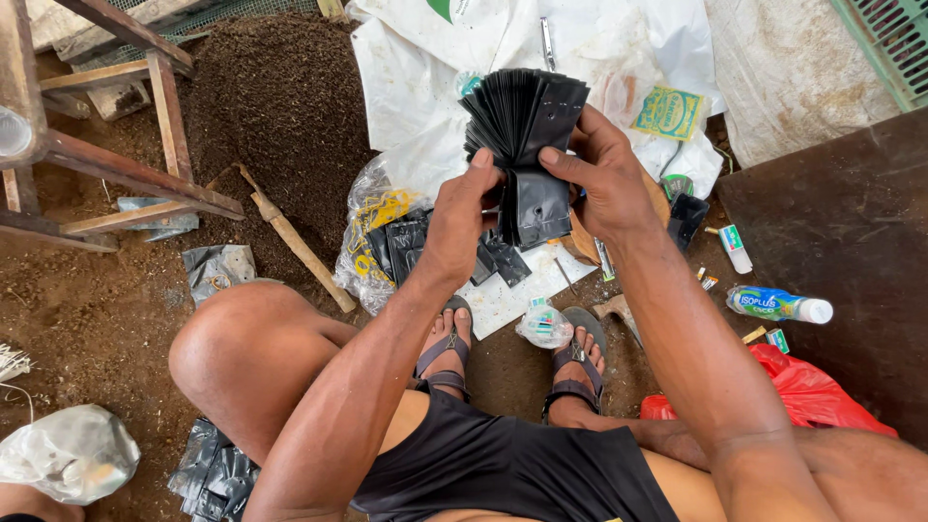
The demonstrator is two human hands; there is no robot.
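Both hands hold a thick stack of small black plastic bags (527, 145), fanned out at the top. My left hand (462, 217) grips the stack's lower left side, thumb up against the bags. From the right, my right hand (604, 179) clasps the stack, its thumb pressing across the front. More loose black bags (411, 246) lie on the ground below inside a clear plastic wrapper (372, 208). I squat above them, sandalled feet on the soil.
A heap of dark soil (280, 106) lies left of white sacking (425, 87). Wooden frame legs (126, 174) stand at far left, a wooden stick (295, 246) beside them. A plastic bottle (778, 304), red bag (812, 387), dark board (841, 242) and green crate (894, 43) are right.
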